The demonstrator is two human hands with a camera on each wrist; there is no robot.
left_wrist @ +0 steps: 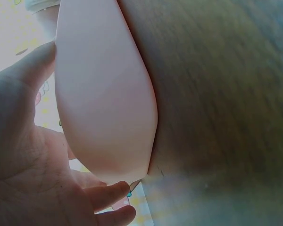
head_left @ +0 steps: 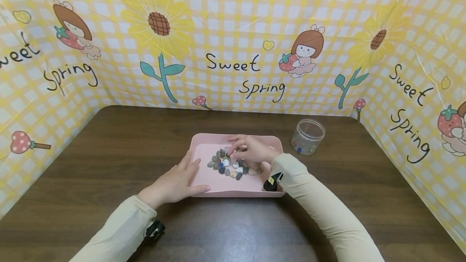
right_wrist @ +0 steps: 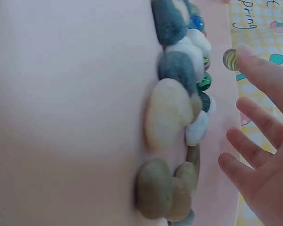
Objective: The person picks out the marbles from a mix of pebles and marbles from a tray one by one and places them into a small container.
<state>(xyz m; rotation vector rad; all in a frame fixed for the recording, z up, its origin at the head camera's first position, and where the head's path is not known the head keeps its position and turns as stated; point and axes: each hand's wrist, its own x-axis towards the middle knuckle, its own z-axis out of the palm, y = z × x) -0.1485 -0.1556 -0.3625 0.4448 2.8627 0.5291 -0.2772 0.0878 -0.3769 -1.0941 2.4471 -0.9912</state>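
Observation:
A pink tray (head_left: 207, 187) holds grey, tan and white pebbles (head_left: 221, 170) laid in a cluster, with glass marbles among them, such as a green marble (right_wrist: 204, 81) and a blue one. My left hand (head_left: 172, 181) rests against the tray's left front corner, thumb along the front rim and fingers spread at the left side. Above the pebbles, my right hand (head_left: 251, 148) holds a striped marble (right_wrist: 231, 60) at a fingertip, its other fingers apart. The far side of that grip is hidden in the right wrist view.
Behind the tray to the right stands a clear jar (head_left: 308, 136) with a few marbles at its bottom. The dark wooden table (head_left: 145, 132) ends at a yellow checked cloth (head_left: 225, 23) hung around its back and sides.

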